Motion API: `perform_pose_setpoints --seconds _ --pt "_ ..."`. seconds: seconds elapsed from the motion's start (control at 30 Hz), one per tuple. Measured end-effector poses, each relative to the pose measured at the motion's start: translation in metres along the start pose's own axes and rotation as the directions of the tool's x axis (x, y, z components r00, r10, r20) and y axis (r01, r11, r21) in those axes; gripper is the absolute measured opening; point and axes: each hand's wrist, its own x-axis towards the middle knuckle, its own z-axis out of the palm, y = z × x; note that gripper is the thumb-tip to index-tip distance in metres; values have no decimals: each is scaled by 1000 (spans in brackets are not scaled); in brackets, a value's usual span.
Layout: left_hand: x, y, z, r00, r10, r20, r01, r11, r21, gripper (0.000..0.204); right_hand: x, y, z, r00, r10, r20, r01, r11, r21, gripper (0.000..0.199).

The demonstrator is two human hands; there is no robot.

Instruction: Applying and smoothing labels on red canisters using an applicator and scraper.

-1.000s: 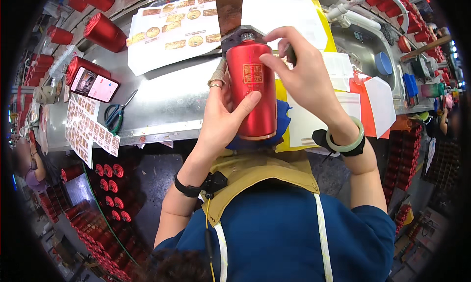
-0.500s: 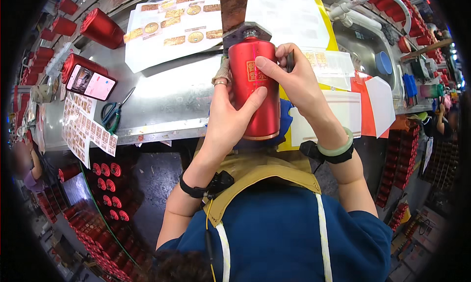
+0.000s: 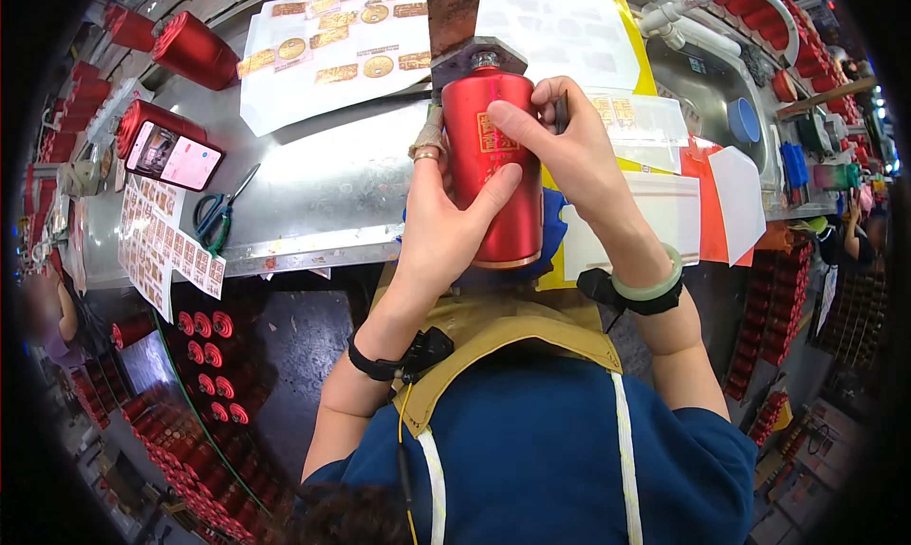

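A red bottle (image 3: 481, 218) with a bare, clear-looking neck leans against a dark support, its base toward me. My left hand (image 3: 451, 211) wraps its left side, with the thumb laid across the front and a cloth cover on a finger. On the bottle's face sits a square gold label (image 3: 490, 139). The thumb of my right hand (image 3: 560, 142) presses on this label's upper right part, hiding some of it. A dark slim tool (image 3: 562, 116) sticks up between the curled fingers of that hand; its kind is unclear.
Sheets of gold stickers (image 3: 337, 47) lie at the back left. Blue-green scissors (image 3: 218, 218), a phone (image 3: 176, 154) and a small label sheet (image 3: 157, 241) are on the metal table's left. A sink (image 3: 707, 94) with a blue cup (image 3: 743, 121) is at right. Red bottles stand around.
My right thumb has shifted slightly up and left over the gold label. The left hand keeps its grip, and the bottle stays nearly in place.
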Motion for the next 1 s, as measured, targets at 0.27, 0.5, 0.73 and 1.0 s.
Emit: perform_pose_setpoints --seconds 0.27,0.5,0.73,1.0 --pt "-1 1 3 1000 12 -10 -12 1000 -22 71 0 -3 2 999 -48 13 49 998 -47 49" --pt "-1 1 0 1000 -1 8 1 1000 5 72 -1 -6 2 999 -33 22 34 999 -30 51" --pt "0 6 -1 1000 -7 18 8 1000 -29 68 1 -7 -1 1000 -22 22 23 997 -74 50" --pt "7 11 -21 970 -197 145 238 899 -367 62 -3 -10 -3 998 55 16 -54 998 -13 42"
